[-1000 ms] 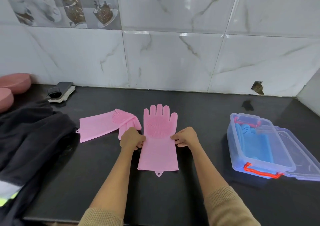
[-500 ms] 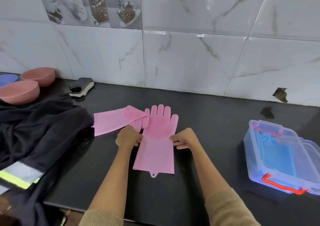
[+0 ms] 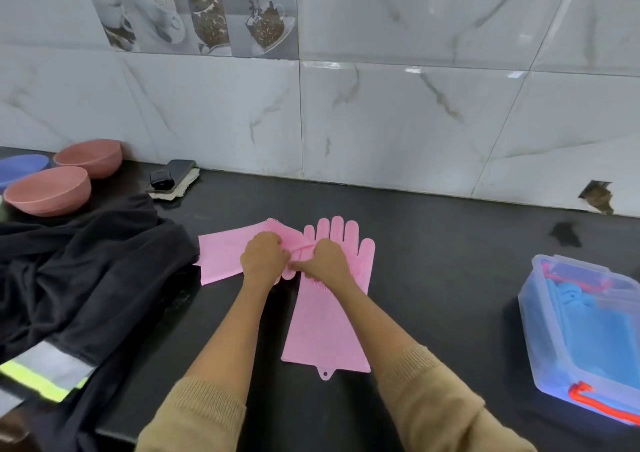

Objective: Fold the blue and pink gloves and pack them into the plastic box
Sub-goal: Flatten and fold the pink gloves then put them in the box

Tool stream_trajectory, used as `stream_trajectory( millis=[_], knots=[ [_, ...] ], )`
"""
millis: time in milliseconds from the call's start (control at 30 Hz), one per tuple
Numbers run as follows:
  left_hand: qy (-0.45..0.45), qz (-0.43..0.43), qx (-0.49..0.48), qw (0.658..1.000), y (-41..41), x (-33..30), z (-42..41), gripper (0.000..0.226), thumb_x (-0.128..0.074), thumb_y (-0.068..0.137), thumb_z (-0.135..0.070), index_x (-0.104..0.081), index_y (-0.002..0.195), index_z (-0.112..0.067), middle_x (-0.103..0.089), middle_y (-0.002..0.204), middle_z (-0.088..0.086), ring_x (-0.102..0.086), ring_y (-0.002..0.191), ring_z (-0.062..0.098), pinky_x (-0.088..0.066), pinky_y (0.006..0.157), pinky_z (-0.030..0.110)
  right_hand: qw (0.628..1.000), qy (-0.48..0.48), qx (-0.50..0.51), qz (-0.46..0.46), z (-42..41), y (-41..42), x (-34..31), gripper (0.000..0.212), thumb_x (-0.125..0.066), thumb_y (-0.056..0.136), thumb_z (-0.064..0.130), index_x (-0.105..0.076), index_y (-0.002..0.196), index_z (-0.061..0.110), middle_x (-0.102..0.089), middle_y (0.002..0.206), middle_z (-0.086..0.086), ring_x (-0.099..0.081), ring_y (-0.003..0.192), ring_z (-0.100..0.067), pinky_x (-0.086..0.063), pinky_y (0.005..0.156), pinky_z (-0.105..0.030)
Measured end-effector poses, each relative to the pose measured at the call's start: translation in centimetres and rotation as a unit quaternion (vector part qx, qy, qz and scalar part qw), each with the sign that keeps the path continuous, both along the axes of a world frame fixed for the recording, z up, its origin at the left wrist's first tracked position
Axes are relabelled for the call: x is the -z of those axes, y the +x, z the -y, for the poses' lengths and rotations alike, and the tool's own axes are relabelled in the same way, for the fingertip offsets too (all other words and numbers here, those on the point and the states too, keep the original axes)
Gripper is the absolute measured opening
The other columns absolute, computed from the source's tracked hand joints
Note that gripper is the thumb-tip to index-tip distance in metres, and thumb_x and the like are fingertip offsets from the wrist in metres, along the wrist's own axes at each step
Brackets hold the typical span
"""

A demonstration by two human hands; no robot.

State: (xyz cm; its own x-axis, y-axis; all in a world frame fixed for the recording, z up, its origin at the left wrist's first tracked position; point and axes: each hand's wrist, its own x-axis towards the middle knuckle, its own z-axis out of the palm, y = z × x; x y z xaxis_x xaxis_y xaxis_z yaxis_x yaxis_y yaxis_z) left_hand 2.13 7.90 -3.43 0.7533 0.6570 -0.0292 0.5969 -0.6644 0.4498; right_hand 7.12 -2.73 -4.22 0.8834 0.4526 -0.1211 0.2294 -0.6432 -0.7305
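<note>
One pink glove (image 3: pixel 325 327) lies flat on the black counter, fingers toward the wall, cuff toward me. A second pink glove (image 3: pixel 221 254) lies sideways to its left, its finger end meeting the first glove. My left hand (image 3: pixel 264 254) and my right hand (image 3: pixel 329 261) both pinch the finger end of that second glove, above the first glove's palm. At the right edge stands the clear plastic box (image 3: pixel 533 316) with a red handle, and folded blue gloves (image 3: pixel 588 334) lie inside it.
A black garment (image 3: pixel 86 271) with a reflective stripe covers the counter's left side. Two pink bowls (image 3: pixel 48 192) and a blue one stand at far left. A phone on a sponge (image 3: pixel 173 180) sits by the tiled wall. The counter's front edge runs below my forearms.
Both hands left the sides of the flat glove and moved up and left, closing on the finger end of the sideways glove. The view shifted right and closer.
</note>
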Motion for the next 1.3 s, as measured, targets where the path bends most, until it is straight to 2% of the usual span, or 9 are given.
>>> stream_trajectory(
  millis=[133, 333, 500, 667, 767, 900, 1100, 1200, 1300],
  knots=[
    [0.028, 0.025, 0.010, 0.999, -0.6, 1.1, -0.9, 0.017, -0.051, 0.087, -0.014, -0.065, 0.078, -0.012, -0.066, 0.089, 0.010, -0.057, 0.080, 0.028, -0.048, 0.069, 0.034, 1.000, -0.003, -0.011, -0.017, -1.4, 0.1, 0.1, 0.011, -0.060, 0.077, 0.008, -0.050, 0.073, 0.008, -0.071, 0.085, -0.018, -0.063, 0.069, -0.028, -0.053, 0.064, -0.033],
    [0.149, 0.147, -0.061, 0.976, -1.5, -0.2, -1.4, 0.024, -0.037, 0.099, -0.024, -0.056, 0.099, -0.010, -0.060, 0.099, 0.007, -0.056, 0.091, 0.029, -0.038, 0.061, 0.036, 0.992, 0.079, -0.038, -0.085, -2.4, 0.6, -2.2, 0.020, -0.036, 0.092, 0.006, -0.039, 0.110, 0.013, -0.071, 0.089, -0.017, -0.056, 0.041, -0.015, -0.040, 0.031, -0.018],
    [0.246, 0.169, -0.034, 0.954, -0.7, -3.5, 0.6, 0.025, -0.037, 0.100, -0.029, -0.058, 0.096, -0.016, -0.065, 0.091, 0.003, -0.056, 0.082, 0.025, -0.027, 0.069, 0.032, 0.941, 0.291, 0.032, -0.170, -0.4, 2.6, -5.4, 0.021, -0.037, 0.094, -0.001, -0.031, 0.100, 0.018, -0.063, 0.103, -0.024, -0.063, 0.048, -0.024, -0.056, 0.043, -0.033],
    [0.168, 0.209, 0.099, 0.958, 0.8, -4.3, 6.3, 0.023, -0.038, 0.098, -0.025, -0.056, 0.088, -0.014, -0.062, 0.085, 0.004, -0.055, 0.068, 0.024, -0.036, 0.068, 0.035, 0.880, 0.420, 0.117, -0.186, 4.2, 6.0, -6.8, 0.022, -0.041, 0.094, -0.001, -0.035, 0.110, 0.013, -0.057, 0.116, -0.026, -0.064, 0.089, -0.032, -0.058, 0.080, -0.048],
    [0.146, 0.206, 0.162, 0.954, 1.2, -3.3, 11.3, 0.018, -0.050, 0.093, -0.026, -0.059, 0.083, -0.014, -0.063, 0.084, 0.003, -0.054, 0.071, 0.021, -0.042, 0.067, 0.032, 0.847, 0.468, 0.153, -0.199, 8.9, 7.7, -6.1, 0.018, -0.036, 0.095, -0.001, -0.046, 0.109, 0.007, -0.060, 0.108, -0.022, -0.065, 0.087, -0.032, -0.060, 0.060, -0.036],
    [-0.018, 0.169, 0.282, 0.944, 1.7, 0.0, 16.7, 0.020, -0.047, 0.097, -0.022, -0.060, 0.094, -0.008, -0.065, 0.094, 0.010, -0.059, 0.077, 0.023, -0.047, 0.068, 0.032, 0.839, 0.447, 0.213, -0.226, 14.6, 8.8, -3.3, 0.025, -0.035, 0.093, -0.003, -0.055, 0.104, 0.007, -0.062, 0.094, -0.018, -0.061, 0.084, -0.034, -0.054, 0.073, -0.042],
    [-0.035, 0.079, 0.265, 0.960, 1.8, 2.3, 18.8, 0.021, -0.045, 0.097, -0.019, -0.063, 0.103, -0.011, -0.067, 0.103, 0.008, -0.063, 0.095, 0.027, -0.048, 0.079, 0.035, 0.812, 0.377, 0.353, -0.269, 18.8, 7.9, 0.2, 0.019, -0.033, 0.098, 0.014, -0.051, 0.094, 0.011, -0.052, 0.082, -0.005, -0.052, 0.065, -0.014, -0.047, 0.061, -0.025],
    [0.024, 0.040, 0.174, 0.984, 2.0, 2.5, 17.2, 0.022, -0.039, 0.099, -0.016, -0.057, 0.109, -0.008, -0.061, 0.112, 0.009, -0.058, 0.102, 0.027, -0.047, 0.084, 0.037, 0.794, 0.347, 0.433, -0.249, 19.9, 7.6, 0.5, 0.034, -0.032, 0.099, 0.024, -0.040, 0.127, 0.007, -0.057, 0.110, -0.016, -0.062, 0.091, -0.029, -0.055, 0.078, -0.041],
    [0.034, 0.004, 0.127, 0.991, 2.2, 2.3, 16.1, 0.027, -0.037, 0.101, -0.021, -0.052, 0.120, -0.009, -0.054, 0.123, 0.010, -0.049, 0.115, 0.030, -0.043, 0.092, 0.040, 0.838, 0.292, 0.420, -0.193, 20.7, 6.8, 0.7, 0.056, -0.051, 0.090, 0.017, -0.020, 0.137, 0.015, -0.043, 0.135, -0.018, -0.056, 0.109, -0.032, -0.053, 0.091, -0.043]
  ],
)
